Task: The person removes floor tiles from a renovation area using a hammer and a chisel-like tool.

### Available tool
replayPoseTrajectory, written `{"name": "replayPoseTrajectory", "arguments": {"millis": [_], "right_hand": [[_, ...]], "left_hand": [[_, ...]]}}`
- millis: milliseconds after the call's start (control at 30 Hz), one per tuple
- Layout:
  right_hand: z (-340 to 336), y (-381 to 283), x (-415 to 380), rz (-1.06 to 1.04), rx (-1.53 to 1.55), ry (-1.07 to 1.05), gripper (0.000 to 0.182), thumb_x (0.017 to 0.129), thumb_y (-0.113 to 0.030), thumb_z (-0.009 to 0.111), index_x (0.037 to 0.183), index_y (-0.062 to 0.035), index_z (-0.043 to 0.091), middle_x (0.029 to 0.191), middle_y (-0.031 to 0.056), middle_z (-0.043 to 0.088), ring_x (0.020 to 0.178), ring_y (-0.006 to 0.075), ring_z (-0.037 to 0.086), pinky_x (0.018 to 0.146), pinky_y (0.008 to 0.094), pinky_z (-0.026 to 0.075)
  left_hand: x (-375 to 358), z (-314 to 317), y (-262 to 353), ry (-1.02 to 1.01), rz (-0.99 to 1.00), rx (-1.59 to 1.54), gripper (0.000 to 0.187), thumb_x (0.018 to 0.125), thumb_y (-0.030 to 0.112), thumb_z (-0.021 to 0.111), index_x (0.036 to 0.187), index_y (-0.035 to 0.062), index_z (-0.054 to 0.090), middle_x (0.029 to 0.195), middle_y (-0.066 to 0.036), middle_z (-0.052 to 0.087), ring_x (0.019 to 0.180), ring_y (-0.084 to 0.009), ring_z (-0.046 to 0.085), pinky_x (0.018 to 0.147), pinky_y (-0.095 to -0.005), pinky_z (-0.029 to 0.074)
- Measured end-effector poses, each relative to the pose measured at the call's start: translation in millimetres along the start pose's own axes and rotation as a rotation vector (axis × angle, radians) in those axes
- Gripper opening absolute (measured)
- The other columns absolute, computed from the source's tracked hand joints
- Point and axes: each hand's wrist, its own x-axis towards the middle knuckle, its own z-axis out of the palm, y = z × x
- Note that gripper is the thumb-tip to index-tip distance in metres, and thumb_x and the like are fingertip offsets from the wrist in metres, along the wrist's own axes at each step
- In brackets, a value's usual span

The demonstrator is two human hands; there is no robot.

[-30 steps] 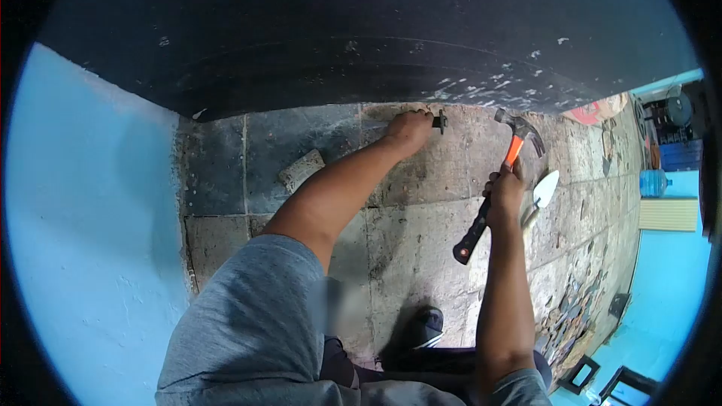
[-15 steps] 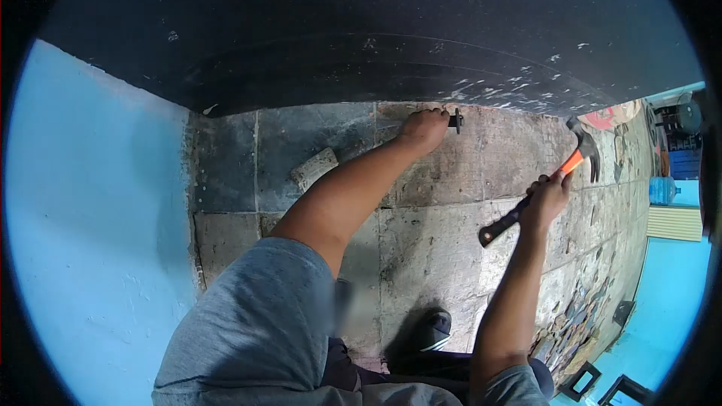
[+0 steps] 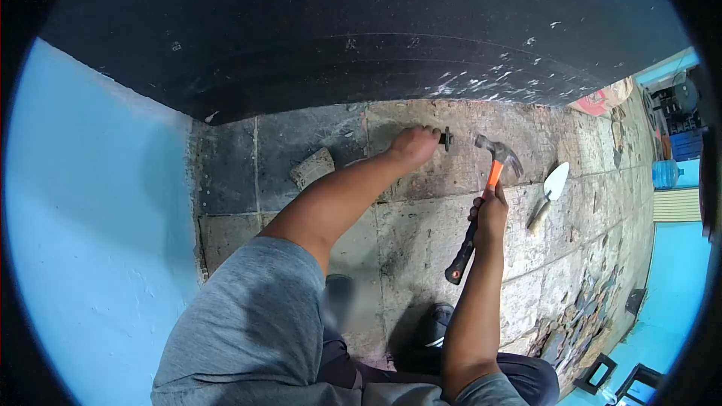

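Observation:
My left hand is closed around a chisel low over the floor near the dark wall. Only the chisel's black end with its guard sticks out to the right; the blade is hidden. In my right hand is a claw hammer with an orange and black handle, gripped at mid-handle. Its head is a short distance right of the chisel's end, not touching it. On the floor to the right of my right hand lies a trowel with a wooden handle.
A rough broken chunk rests on dark tiles left of my left forearm. The black wall rises ahead, a blue wall at left. Broken tile pieces are heaped at lower right. A blue water jug stands far right.
My right hand has swung the hammer left, bringing its head near the chisel's end. My left hand has shifted slightly left and toward me with the chisel. The trowel now shows.

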Motion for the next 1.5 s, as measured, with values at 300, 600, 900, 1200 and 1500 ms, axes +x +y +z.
{"name": "replayPoseTrajectory", "arguments": {"millis": [300,600,900,1200,1500], "right_hand": [[-5,22,-21,0.041,0.06,-0.046,0.042,0.109,-0.025,0.048,0.15,-0.0173,0.051,0.067,-0.0014,0.048,0.049,0.0107,0.045,0.045,0.0293,0.042],[7,5,4,-0.281,-0.03,0.05,0.048,0.11,-0.029,0.051,0.155,-0.0126,0.046,0.062,-0.0024,0.045,0.045,0.0087,0.041,0.04,0.0294,0.037],[-9,-12,0,-0.277,-0.128,0.045,0.05,0.109,-0.029,0.053,0.156,-0.0127,0.045,0.061,-0.0043,0.043,0.046,0.0077,0.041,0.041,0.0285,0.036],[-35,-15,41,-0.56,-0.055,0.567,0.047,0.109,-0.039,0.048,0.138,-0.0029,0.058,0.069,0.0066,0.058,0.057,0.0145,0.054,0.05,0.0318,0.045],[9,18,-1,-0.093,-0.109,-0.064,0.05,0.11,-0.028,0.051,0.158,-0.0173,0.042,0.061,-0.0034,0.044,0.045,0.0074,0.041,0.039,0.0278,0.037]], "left_hand": [[-1,-2,-3,0.07,-0.092,-0.076,0.021,0.093,0.012,0.058,0.11,0.0004,0.063,0.102,-0.019,0.07,0.1,-0.0376,0.07,0.087,-0.0477,0.057],[3,-18,-1,-0.01,-0.166,-0.096,0.019,0.098,0.015,0.057,0.111,0.0013,0.061,0.105,-0.02,0.067,0.102,-0.0389,0.068,0.089,-0.0512,0.054],[0,-29,4,-0.036,-0.193,-0.071,0.022,0.095,0.007,0.05,0.112,0.0021,0.064,0.107,-0.02,0.07,0.101,-0.0375,0.071,0.088,-0.0477,0.058],[0,-13,-1,0.026,-0.134,-0.068,0.025,0.093,0.009,0.052,0.113,0.0012,0.066,0.105,-0.018,0.072,0.102,-0.0361,0.071,0.086,-0.0475,0.059],[-11,11,12,0.002,0.003,0.02,0.023,0.09,0.011,0.057,0.109,0.0044,0.067,0.101,-0.014,0.073,0.099,-0.0334,0.072,0.084,-0.0457,0.06]]}}
